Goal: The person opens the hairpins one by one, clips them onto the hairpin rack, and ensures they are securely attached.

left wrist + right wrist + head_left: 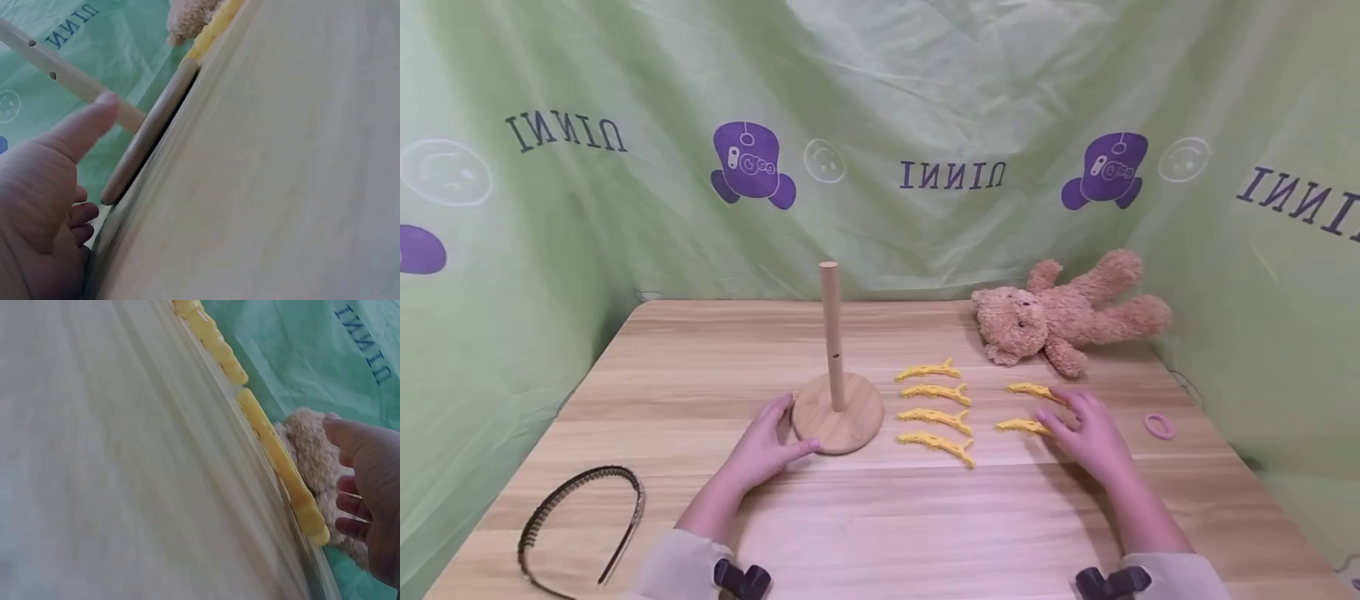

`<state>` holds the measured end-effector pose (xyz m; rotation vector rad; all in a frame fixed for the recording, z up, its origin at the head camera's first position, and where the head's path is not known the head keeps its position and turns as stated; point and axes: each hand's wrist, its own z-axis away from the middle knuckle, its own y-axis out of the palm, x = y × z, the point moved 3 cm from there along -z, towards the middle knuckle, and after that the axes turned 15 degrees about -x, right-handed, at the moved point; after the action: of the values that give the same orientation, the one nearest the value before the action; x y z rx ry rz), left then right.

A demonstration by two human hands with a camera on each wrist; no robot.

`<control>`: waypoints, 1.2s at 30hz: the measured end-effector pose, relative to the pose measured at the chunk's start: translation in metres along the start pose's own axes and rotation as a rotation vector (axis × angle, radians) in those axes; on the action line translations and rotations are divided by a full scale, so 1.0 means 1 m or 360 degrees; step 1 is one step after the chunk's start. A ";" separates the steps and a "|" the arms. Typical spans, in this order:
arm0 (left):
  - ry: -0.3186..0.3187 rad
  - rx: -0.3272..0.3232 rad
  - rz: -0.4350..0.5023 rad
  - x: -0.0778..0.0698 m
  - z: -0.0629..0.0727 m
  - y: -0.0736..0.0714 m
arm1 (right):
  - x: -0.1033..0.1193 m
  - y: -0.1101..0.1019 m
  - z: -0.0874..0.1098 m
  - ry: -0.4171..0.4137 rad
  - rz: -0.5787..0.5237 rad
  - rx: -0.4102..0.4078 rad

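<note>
A round wooden base (853, 429) with an upright dowel (832, 333) stands on the table. At the base's left edge is my left hand (765, 446), thumb in front and fingers behind, spread rather than curled around it. The left wrist view has that thumb (94, 125) raised in front of the dowel. Over on the right, my right hand (1090, 435) hovers by the right ends of two yellow hair clips, an upper clip (1028, 389) and a lower clip (1021, 426). Its thumb and fingers are apart, with nothing between them in the right wrist view.
Several more yellow hair clips (934, 392) form a column right of the base. A plush bear (1060, 312) lies at the back right, with a pink ring (1159, 426) nearer the right edge. The front left holds a dark headband (535, 525). Green fabric (880, 233) hangs behind.
</note>
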<state>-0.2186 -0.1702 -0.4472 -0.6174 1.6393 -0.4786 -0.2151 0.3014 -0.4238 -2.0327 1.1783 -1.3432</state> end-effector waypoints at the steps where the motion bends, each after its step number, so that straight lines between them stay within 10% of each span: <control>1: 0.0014 -0.0019 -0.0014 0.001 0.001 0.002 | -0.002 -0.002 0.003 -0.0009 -0.0002 0.0014; 23: 0.0088 -0.0166 -0.0180 -0.003 0.007 0.006 | -0.011 -0.015 0.015 -0.0136 0.0031 0.0301; 36: 0.0086 -0.0230 -0.0199 -0.005 0.011 0.004 | 0.071 0.011 -0.011 -0.0319 -0.0179 0.0274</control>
<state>-0.2075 -0.1637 -0.4472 -0.8243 1.7031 -0.4736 -0.2171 0.2371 -0.3894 -2.0776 0.8440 -1.2124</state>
